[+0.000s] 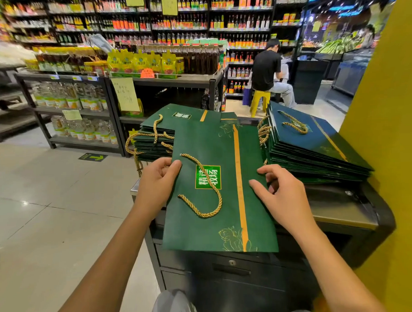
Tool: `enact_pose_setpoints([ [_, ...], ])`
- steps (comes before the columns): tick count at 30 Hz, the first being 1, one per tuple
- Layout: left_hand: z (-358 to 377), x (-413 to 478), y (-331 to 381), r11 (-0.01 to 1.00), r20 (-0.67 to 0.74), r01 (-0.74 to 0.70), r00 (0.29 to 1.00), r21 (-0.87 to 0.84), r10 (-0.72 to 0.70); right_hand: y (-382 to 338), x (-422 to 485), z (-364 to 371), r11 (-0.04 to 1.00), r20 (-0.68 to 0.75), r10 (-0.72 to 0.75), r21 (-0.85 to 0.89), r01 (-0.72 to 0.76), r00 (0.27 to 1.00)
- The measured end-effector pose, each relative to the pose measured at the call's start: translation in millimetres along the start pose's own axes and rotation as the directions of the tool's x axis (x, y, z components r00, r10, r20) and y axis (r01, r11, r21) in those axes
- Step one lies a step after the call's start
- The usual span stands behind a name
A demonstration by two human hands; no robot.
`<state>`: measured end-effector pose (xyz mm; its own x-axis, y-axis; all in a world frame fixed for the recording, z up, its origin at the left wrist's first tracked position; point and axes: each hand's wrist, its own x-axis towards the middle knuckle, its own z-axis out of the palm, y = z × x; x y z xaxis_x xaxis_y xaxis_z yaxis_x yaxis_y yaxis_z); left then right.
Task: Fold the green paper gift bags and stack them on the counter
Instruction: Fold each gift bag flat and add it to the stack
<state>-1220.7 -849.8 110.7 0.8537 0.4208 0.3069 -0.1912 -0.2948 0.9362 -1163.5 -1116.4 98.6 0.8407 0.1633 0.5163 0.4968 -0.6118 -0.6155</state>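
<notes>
Gripping one flat green bag (198,230) over the counter (337,212), your left hand (158,181) and right hand (281,195) each pinch an edge.

Light: bright, even, overhead | Glare: floor tiles (24,203) at 9 o'clock | Blur: shelves (20,27) at 10 o'clock | Edges: wide-angle bowing

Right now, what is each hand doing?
Left hand: closed, pinching the green bag at its left edge.
Right hand: closed, gripping the same bag's right edge.
</notes>
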Motion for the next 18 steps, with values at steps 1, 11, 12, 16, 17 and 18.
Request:
enact_pose_setpoints([
  [1,0,-3,4,1.000,0.008,-0.009,1.000,0.004,0.009,-1,-1,-3,1.000,0.001,0.010,0.019,-0.010,1.000],
  [11,-9,-35,15,0.970,0.097,0.020,0.995,-0.242,0.004,-22,-2,-8,0.984,0.041,0.105,0.139,-0.110,0.994],
  [12,-10,-33,18,0.976,0.084,0.003,0.996,-0.217,0.016,-28,-2,-9,0.985,0.052,0.097,0.140,-0.104,0.994],
  [16,-13,-18,40,0.986,0.099,-0.023,0.994,-0.163,0.039,-47,9,-27,0.987,0.071,0.062,0.144,-0.072,0.996],
  [17,-12,-13,48,0.985,0.115,-0.035,0.992,-0.170,0.055,-51,15,-34,0.989,0.081,0.057,0.135,-0.067,0.995],
  [18,-10,-7,57,0.983,0.133,-0.049,0.988,-0.175,0.073,-54,21,-42,0.990,0.088,0.055,0.123,-0.066,0.995],
])
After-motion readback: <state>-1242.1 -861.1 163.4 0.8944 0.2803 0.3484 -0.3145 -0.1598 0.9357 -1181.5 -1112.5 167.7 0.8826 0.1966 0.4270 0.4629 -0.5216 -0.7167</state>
